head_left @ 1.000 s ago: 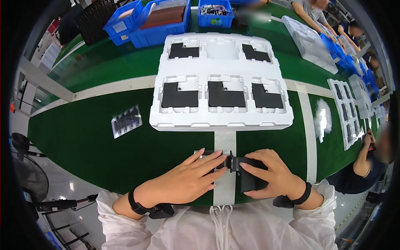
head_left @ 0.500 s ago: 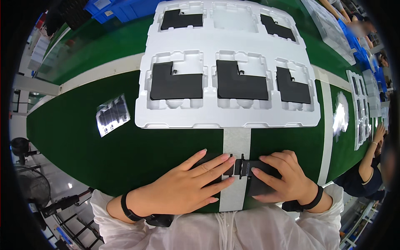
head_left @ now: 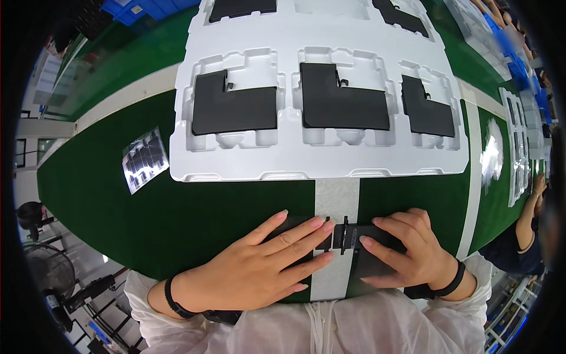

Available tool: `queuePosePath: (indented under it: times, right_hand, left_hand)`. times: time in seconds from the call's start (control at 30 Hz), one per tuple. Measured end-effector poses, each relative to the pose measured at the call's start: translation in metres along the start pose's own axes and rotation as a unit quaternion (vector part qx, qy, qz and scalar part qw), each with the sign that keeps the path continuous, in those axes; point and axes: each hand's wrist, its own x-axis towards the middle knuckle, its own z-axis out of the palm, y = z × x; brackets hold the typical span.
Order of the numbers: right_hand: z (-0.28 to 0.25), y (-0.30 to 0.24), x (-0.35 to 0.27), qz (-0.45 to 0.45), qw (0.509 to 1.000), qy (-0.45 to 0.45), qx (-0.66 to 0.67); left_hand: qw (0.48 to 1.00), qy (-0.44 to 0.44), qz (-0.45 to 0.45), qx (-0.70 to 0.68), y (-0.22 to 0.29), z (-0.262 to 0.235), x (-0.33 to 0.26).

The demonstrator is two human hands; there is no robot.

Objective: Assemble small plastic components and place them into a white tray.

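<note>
A flat black part with a narrow connector strip (head_left: 344, 236) lies on the green table in front of me, mostly covered by my hands. My left hand (head_left: 268, 262) rests flat over its left portion, fingers stretched out and fingertips beside the strip. Curled fingers of my right hand (head_left: 404, 248) hold its right portion (head_left: 377, 264), the thumb lower down near its front edge. Just beyond sits a white molded tray (head_left: 230, 162) with several L-shaped black flat parts (head_left: 339, 106) in its recesses. One far recess holds no black part.
Clear film with dark pieces (head_left: 145, 159) lies left of the tray. Shiny plastic (head_left: 491, 153) and another white tray (head_left: 516, 147) are at the right, near a co-worker's arm (head_left: 527, 218). Blue bins (head_left: 147, 12) stand far left, a black fan (head_left: 47, 265) near left.
The view has shifted slightly, so the tray looks larger and its far row is partly cut off. Both hands stay almost in place on the black part.
</note>
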Motion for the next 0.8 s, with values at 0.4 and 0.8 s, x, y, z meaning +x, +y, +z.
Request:
queuePosePath:
  times: [0.4,0.8]
  right_hand:
    - [-0.0003,0.0001,0.0001,0.001,1.0,-0.002,0.001]
    - [-0.0015,-0.0012,0.0009,0.006,1.0,-0.005,0.003]
  left_hand:
    - [1.0,0.002,-0.003,-0.003,-0.0003,0.0009,-0.0004]
    - [1.0,-0.001,-0.004,-0.002,0.0001,0.0012,-0.0008]
